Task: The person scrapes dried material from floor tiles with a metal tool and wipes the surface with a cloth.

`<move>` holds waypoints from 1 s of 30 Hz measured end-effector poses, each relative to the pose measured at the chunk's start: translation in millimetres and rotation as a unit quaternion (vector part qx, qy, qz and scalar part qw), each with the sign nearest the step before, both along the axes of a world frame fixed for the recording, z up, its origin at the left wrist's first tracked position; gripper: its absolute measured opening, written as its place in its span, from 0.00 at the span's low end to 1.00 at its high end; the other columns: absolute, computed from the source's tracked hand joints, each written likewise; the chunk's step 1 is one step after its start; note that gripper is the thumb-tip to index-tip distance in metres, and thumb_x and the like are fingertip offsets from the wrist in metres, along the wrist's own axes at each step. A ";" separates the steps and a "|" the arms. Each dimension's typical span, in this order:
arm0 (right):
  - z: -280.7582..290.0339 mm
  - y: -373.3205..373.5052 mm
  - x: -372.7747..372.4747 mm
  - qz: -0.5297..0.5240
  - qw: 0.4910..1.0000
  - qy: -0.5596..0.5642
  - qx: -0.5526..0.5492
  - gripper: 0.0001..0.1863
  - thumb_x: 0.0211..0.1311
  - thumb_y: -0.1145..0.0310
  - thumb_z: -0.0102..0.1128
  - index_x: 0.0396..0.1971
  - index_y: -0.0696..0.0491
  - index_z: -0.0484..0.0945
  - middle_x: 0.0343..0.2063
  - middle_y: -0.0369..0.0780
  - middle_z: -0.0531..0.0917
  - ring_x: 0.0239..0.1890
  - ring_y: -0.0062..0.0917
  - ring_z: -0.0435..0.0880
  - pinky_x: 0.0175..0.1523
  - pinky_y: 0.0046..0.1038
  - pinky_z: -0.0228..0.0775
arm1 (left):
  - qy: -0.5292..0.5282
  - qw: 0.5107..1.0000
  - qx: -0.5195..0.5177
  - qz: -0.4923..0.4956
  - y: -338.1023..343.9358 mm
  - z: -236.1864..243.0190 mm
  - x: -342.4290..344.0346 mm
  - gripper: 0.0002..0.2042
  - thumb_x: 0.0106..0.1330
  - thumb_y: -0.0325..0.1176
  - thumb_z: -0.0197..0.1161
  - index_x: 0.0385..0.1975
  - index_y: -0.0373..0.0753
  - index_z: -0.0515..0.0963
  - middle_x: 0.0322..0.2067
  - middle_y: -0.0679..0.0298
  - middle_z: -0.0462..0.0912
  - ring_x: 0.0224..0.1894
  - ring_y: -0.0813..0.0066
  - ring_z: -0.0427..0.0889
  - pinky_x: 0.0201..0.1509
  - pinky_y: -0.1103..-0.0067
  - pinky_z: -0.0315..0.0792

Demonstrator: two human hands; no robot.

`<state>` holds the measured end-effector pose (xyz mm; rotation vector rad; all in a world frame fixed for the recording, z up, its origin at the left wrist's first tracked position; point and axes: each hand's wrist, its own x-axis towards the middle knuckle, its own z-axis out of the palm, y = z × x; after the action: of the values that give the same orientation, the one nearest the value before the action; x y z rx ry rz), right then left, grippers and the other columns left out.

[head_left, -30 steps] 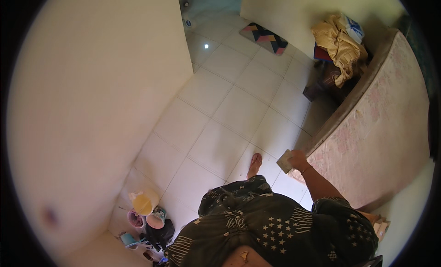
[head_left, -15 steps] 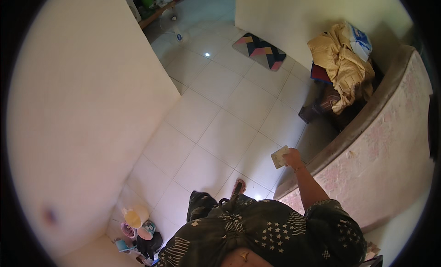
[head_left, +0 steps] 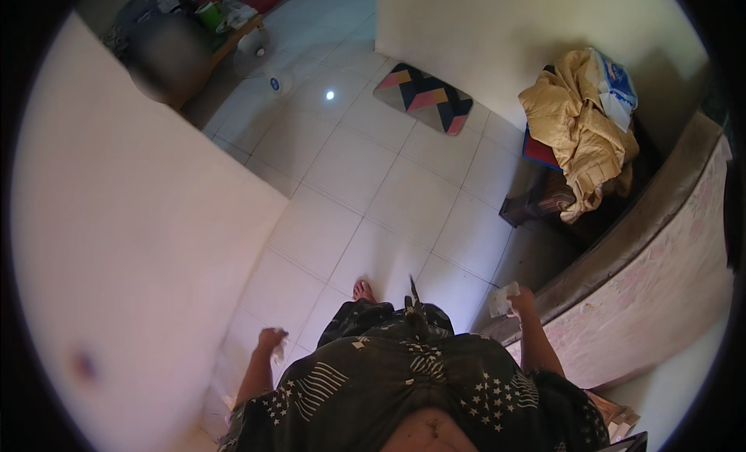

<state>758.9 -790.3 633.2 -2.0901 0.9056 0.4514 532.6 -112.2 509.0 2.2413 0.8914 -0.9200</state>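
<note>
At the lower right, my right hand (head_left: 523, 302) is closed on a pale, flat, roughly square piece (head_left: 501, 300). I cannot tell what it is made of. This hand is beside the upright mattress-like panel (head_left: 622, 296) with a brown edge. On the lower left, my left hand (head_left: 271, 339) hangs low near the wall with its fingers curled. Something small and whitish (head_left: 277, 352) shows beneath its fingers, too blurred to name.
Tiled floor (head_left: 412, 195) stretches ahead between the left wall (head_left: 155, 219) and the panel. A patterned mat (head_left: 423, 98) lies farther on. Tan cloth (head_left: 579, 125) and a plastic bag (head_left: 614, 87) are heaped at the right. A fan (head_left: 252, 52) stands far left.
My left hand has come into view at the lower left. My right hand has moved slightly right and down with the pale piece. The view has shifted, and the containers at lower left are gone from sight.
</note>
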 end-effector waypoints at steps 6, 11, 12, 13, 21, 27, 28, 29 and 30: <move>-98.5 -118.7 -7.4 0.123 0.984 0.047 -0.119 0.20 0.42 0.77 0.62 0.40 0.61 0.73 0.33 0.50 0.78 0.30 0.45 0.80 0.28 0.47 0.78 | -0.109 0.987 -0.085 0.080 -30.4 92.7 271.6 0.17 0.49 0.47 0.63 0.24 0.36 0.79 0.21 0.58 0.80 0.24 0.66 0.78 0.31 0.71 0.71; -114.1 -72.2 85.9 0.135 0.986 0.046 -0.087 0.19 0.42 0.78 0.62 0.39 0.61 0.73 0.37 0.52 0.76 0.30 0.46 0.79 0.29 0.50 0.78 | -0.147 0.986 -0.046 0.059 -56.1 99.4 351.7 0.19 0.50 0.48 0.63 0.25 0.35 0.79 0.23 0.56 0.81 0.26 0.64 0.80 0.33 0.71 0.72; -114.4 -69.5 104.1 0.059 0.994 0.061 -0.063 0.19 0.42 0.78 0.62 0.39 0.61 0.74 0.37 0.52 0.76 0.30 0.46 0.80 0.30 0.49 0.77 | -0.132 0.990 -0.041 0.042 -66.6 91.6 358.7 0.20 0.50 0.50 0.62 0.26 0.35 0.79 0.24 0.54 0.81 0.29 0.61 0.81 0.35 0.70 0.73; -113.9 -50.7 137.7 0.015 0.998 0.055 -0.022 0.18 0.42 0.78 0.61 0.39 0.61 0.74 0.37 0.51 0.76 0.30 0.46 0.80 0.29 0.49 0.78 | -0.163 0.986 0.026 0.022 -51.7 66.7 339.8 0.20 0.50 0.51 0.61 0.27 0.36 0.79 0.24 0.53 0.81 0.30 0.59 0.81 0.36 0.69 0.73; -86.6 -48.8 393.0 0.129 0.990 -0.047 -0.005 0.14 0.42 0.71 0.60 0.32 0.62 0.76 0.22 0.48 0.79 0.23 0.38 0.81 0.25 0.37 0.74 | 0.017 0.995 0.021 -0.095 -61.7 28.3 276.7 0.25 0.51 0.56 0.56 0.34 0.38 0.79 0.38 0.53 0.79 0.44 0.58 0.77 0.48 0.72 0.69; -46.3 30.1 491.4 0.200 0.976 -0.031 -0.077 0.11 0.40 0.70 0.58 0.24 0.61 0.76 0.21 0.50 0.79 0.21 0.39 0.81 0.26 0.36 0.74 | 0.132 0.969 0.010 0.210 -43.1 0.9 260.6 0.24 0.53 0.49 0.59 0.45 0.37 0.76 0.46 0.56 0.78 0.49 0.66 0.75 0.53 0.77 0.67; -53.5 28.1 496.2 0.245 0.959 -0.059 -0.132 0.11 0.40 0.69 0.58 0.24 0.61 0.76 0.22 0.50 0.79 0.22 0.39 0.81 0.26 0.36 0.74 | 0.149 0.971 0.018 0.188 -37.4 -9.4 282.3 0.24 0.53 0.49 0.59 0.45 0.37 0.75 0.45 0.56 0.78 0.48 0.66 0.75 0.53 0.77 0.68; -63.0 22.1 499.7 0.288 0.935 -0.089 -0.187 0.11 0.40 0.69 0.58 0.24 0.61 0.76 0.22 0.50 0.79 0.22 0.40 0.81 0.27 0.36 0.74 | 0.162 0.972 0.026 0.166 -33.7 -18.9 307.8 0.24 0.53 0.48 0.58 0.45 0.37 0.75 0.45 0.57 0.78 0.48 0.66 0.76 0.52 0.77 0.68; -62.6 29.0 507.0 0.334 0.906 -0.109 -0.237 0.11 0.40 0.69 0.58 0.24 0.61 0.76 0.22 0.51 0.79 0.22 0.40 0.81 0.27 0.36 0.74 | 0.186 0.971 0.037 0.147 -32.1 -19.0 325.0 0.25 0.53 0.48 0.58 0.45 0.37 0.75 0.45 0.57 0.78 0.48 0.66 0.76 0.52 0.76 0.69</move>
<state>1265.9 -761.3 570.6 -2.8270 0.1369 0.3452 857.6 -144.3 489.9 1.9514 1.4039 -1.1985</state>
